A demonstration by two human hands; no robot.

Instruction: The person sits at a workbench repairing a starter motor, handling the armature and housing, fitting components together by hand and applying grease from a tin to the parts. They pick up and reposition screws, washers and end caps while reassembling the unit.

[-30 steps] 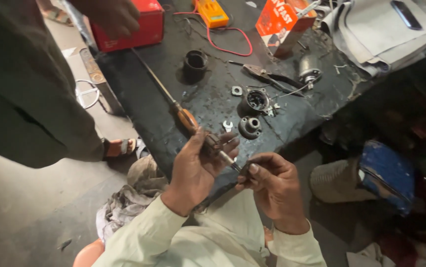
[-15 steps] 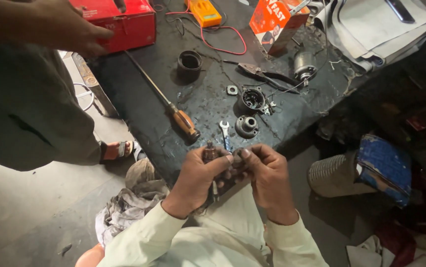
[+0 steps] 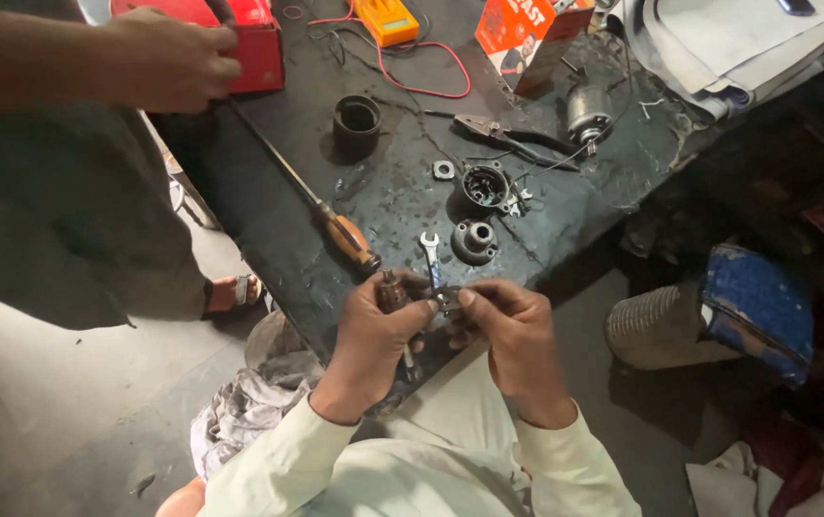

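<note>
Both hands now meet at the near edge of the counter (image 3: 268, 230); a second ago they were apart, the left hand (image 3: 374, 330) up with the part and the right hand (image 3: 512, 330) lower and to the side; half a second ago they closed together and they remain so; judged: fitting or working a small piece onto the part is in hand, not finished.

Left hand grip closed around a small brownish metal part (image 3: 393, 292), its top sticking up above the fingers; right hand grip pinched narrow on a small dark metal piece (image 3: 447, 302) pressed against that part; exactly how the two pieces join is hidden by the fingers.

Just beyond the hands, on the counter: a small silver spanner (image 3: 429, 257), a round dark housing cap (image 3: 475, 240), an orange-handled screwdriver (image 3: 340, 233) lying diagonally; none touched.

Further back: an open round housing (image 3: 486, 185) with wires, a square nut (image 3: 444, 170), a black cylinder sleeve (image 3: 356, 123), pliers (image 3: 508, 137), a small motor body (image 3: 587, 110).

Far edge: an orange carton (image 3: 517, 29), a yellow meter (image 3: 385, 19) with a red lead, a red box (image 3: 254, 48); another person's hand (image 3: 168, 57) now rests on the red box, further in than a second ago.
</note>
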